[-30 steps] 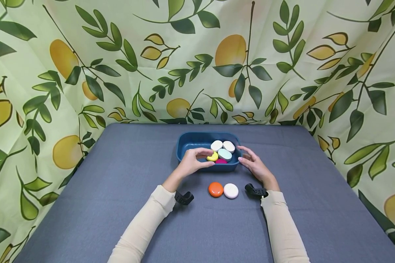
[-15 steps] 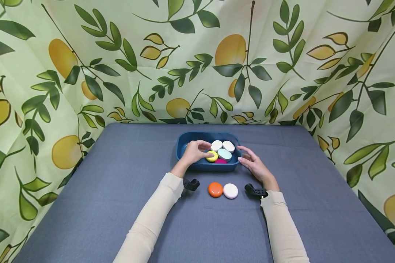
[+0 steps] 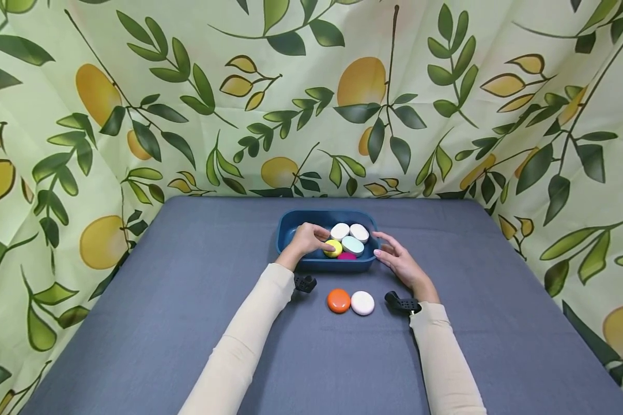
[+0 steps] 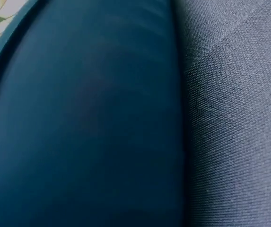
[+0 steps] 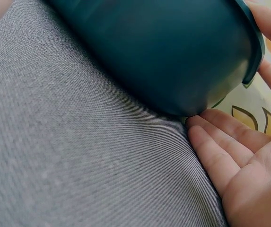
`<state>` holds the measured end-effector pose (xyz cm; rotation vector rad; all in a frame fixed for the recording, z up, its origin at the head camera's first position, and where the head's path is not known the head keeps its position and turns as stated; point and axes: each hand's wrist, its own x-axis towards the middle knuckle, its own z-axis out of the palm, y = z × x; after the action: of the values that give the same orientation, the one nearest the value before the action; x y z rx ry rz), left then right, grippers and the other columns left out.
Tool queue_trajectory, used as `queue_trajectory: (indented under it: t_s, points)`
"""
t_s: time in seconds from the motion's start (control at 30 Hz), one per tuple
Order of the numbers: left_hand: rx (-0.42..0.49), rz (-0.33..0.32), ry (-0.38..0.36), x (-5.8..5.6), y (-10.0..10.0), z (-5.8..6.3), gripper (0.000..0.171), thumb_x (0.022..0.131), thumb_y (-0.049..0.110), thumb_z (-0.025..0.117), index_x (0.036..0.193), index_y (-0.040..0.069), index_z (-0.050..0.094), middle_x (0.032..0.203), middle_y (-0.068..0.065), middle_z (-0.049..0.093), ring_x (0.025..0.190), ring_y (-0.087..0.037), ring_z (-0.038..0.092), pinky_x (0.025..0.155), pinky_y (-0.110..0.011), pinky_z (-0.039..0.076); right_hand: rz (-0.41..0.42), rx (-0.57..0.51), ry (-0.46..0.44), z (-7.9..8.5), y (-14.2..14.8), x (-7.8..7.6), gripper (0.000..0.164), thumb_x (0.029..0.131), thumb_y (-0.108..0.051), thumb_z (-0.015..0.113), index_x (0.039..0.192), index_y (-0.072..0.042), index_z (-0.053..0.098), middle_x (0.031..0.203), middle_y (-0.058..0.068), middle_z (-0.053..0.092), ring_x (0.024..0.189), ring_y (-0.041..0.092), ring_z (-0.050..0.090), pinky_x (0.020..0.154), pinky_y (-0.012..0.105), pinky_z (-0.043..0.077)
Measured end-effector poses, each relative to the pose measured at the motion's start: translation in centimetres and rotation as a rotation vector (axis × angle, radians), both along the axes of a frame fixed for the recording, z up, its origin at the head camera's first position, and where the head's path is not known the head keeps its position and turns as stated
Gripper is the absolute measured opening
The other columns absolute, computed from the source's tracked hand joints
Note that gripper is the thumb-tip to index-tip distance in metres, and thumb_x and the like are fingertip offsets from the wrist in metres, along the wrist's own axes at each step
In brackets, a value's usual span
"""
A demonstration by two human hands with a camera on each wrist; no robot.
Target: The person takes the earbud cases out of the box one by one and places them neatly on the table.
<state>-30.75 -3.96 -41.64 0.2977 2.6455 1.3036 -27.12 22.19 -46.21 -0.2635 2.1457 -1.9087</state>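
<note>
A blue rectangular bin (image 3: pixel 337 264) stands on the table, holding several smooth rounded discs. Inside it my left hand (image 3: pixel 306 239) pinches a yellow disc (image 3: pixel 332 249), the thumb lying across its near side. Close by sit two white discs (image 3: pixel 339 231), a pale blue disc (image 3: pixel 352 246) and a magenta one (image 3: pixel 347 256), partly hidden by the front wall. My right hand (image 3: pixel 400 262) touches the bin's right end with extended fingers. In the right wrist view, fingers rest at the rim and lower fingertips (image 5: pixel 201 135) meet the base corner. Only the bin's outer wall (image 4: pixel 92 118) fills the left wrist view.
An orange disc (image 3: pixel 339 301) and a white disc (image 3: pixel 362 302) lie side by side on the grey cloth (image 3: pixel 311 357) in front of the bin, between the forearms. A fruit-and-leaf patterned curtain (image 3: pixel 290 75) hangs behind and beside the table.
My left hand has moved right and slightly away from me, its thumb and fingers closing onto the yellow disc. The right hand stays at the bin's end.
</note>
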Motion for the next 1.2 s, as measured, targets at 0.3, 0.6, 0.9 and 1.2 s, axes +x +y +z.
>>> queue_trajectory:
  t_s: [0.3, 0.6, 0.9, 1.2]
  points:
    - [-0.106, -0.087, 0.027, -0.29, 0.21, -0.32, 0.044, 0.074, 0.015, 0.083, 0.114, 0.004, 0.071, 0.112, -0.013, 0.074, 0.102, -0.023, 0.068, 0.093, -0.031, 0.055, -0.014, 0.0, 0.002, 0.11, 0.06, -0.12, 0.056, 0.1, -0.017, 0.05, 0.15, -0.012, 0.026, 0.158, 0.026, 0.017, 0.146, 0.042, 0.023, 0.122, 0.057, 0.017]
    - [-0.185, -0.131, 0.048, -0.61, 0.59, -0.45, 0.043, 0.074, 0.013, 0.083, 0.115, 0.007, 0.071, 0.112, -0.01, 0.074, 0.097, -0.021, 0.064, 0.092, -0.03, 0.053, -0.014, -0.006, -0.001, -0.09, 0.15, -0.16, 0.057, 0.1, -0.017, 0.051, 0.15, -0.012, 0.026, 0.159, 0.026, 0.016, 0.146, 0.042, 0.022, 0.122, 0.056, 0.017]
    - [-0.237, -0.122, 0.116, -0.45, 0.45, -0.23, 0.042, 0.073, 0.02, 0.084, 0.112, 0.007, 0.073, 0.107, -0.009, 0.076, 0.094, -0.019, 0.064, 0.085, -0.026, 0.053, -0.014, 0.001, -0.002, -0.21, 0.18, -0.18, 0.057, 0.1, -0.016, 0.05, 0.15, -0.012, 0.025, 0.157, 0.027, 0.019, 0.145, 0.04, 0.026, 0.121, 0.054, 0.019]
    - [-0.156, -0.074, 0.144, 0.04, -0.04, 0.42, 0.048, 0.072, 0.024, 0.085, 0.113, 0.005, 0.072, 0.108, -0.01, 0.075, 0.101, -0.02, 0.07, 0.089, -0.03, 0.055, -0.007, -0.017, -0.002, -0.15, -0.03, -0.03, 0.058, 0.099, -0.017, 0.052, 0.15, -0.012, 0.026, 0.158, 0.026, 0.017, 0.146, 0.042, 0.022, 0.122, 0.057, 0.017]
